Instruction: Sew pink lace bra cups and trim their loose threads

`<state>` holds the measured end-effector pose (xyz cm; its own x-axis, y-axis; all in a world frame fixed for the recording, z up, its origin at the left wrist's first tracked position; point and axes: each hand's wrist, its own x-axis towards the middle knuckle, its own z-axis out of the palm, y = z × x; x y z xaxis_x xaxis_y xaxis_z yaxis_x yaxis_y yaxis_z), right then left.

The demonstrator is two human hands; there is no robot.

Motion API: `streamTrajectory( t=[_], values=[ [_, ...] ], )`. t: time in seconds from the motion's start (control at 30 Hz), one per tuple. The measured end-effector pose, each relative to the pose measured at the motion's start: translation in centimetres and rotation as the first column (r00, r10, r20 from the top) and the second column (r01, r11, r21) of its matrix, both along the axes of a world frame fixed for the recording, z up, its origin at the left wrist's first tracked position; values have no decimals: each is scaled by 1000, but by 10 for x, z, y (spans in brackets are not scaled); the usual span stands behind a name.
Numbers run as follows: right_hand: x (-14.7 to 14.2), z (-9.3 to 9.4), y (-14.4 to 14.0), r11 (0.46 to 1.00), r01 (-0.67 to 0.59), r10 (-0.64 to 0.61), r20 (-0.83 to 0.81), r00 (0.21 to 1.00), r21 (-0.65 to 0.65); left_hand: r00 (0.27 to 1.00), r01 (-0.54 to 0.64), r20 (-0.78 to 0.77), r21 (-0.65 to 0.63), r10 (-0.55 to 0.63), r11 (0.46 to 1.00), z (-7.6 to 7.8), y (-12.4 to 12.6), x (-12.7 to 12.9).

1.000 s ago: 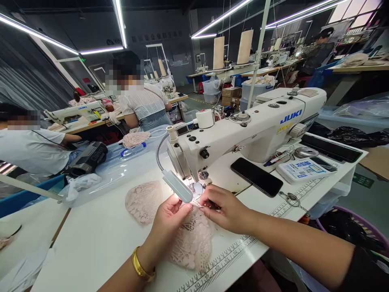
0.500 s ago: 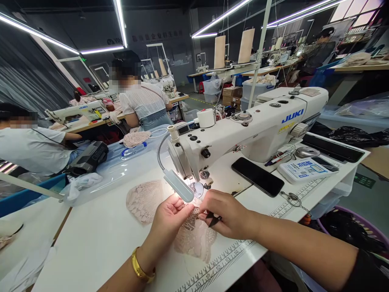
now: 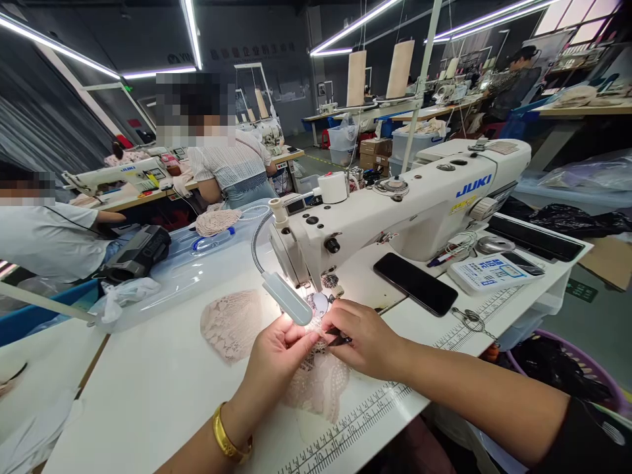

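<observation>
On the white desk (image 3: 148, 395) under the sewing machine (image 3: 395, 210) lamp, my left hand (image 3: 276, 359) is pinching the pink lace piece (image 3: 316, 385) taut while my right hand (image 3: 368, 339) is gripping small dark snips (image 3: 340, 340), best kept close to the seam.

Your sewing machine (image 3: 395, 210) stands behind the lace piece (image 3: 316, 385); a phone (image 3: 415, 284) lies right, another lace piece (image 3: 232, 324) left.
</observation>
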<state>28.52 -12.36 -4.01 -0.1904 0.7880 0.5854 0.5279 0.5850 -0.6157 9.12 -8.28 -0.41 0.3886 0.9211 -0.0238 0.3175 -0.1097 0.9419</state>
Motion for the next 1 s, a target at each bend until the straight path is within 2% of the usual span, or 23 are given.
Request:
streamTrajectory(
  t=[0.13,0.3,0.43,0.57,0.67,0.73,0.87,1.0],
  values=[
    [2,7,1,977,-27,-10,-170,985,-212,999,37,-22,-74,-38,997,-1,1,-1],
    [5,9,3,929,-67,-48,-299,953,-365,998,61,5,-142,-61,988,-3,2,-3],
    [7,10,2,940,-59,-38,-274,961,-337,994,107,31,-166,-104,980,-4,2,-4],
    [6,11,-1,971,-86,53,-151,987,-221,997,77,2,-114,-77,990,-3,2,-3],
    [6,11,-1,977,-100,85,-84,993,-189,997,69,-36,-77,-72,995,-1,1,-3],
    [5,12,0,969,-115,93,-108,990,-219,995,74,-65,-70,-79,995,-2,1,-3],
    [7,14,3,916,-158,68,-244,967,-369,992,85,-88,-83,-93,993,-4,0,-3],
    [8,14,2,918,-100,23,-200,980,-384,990,108,-84,-102,-117,989,-5,1,-3]
  ],
)
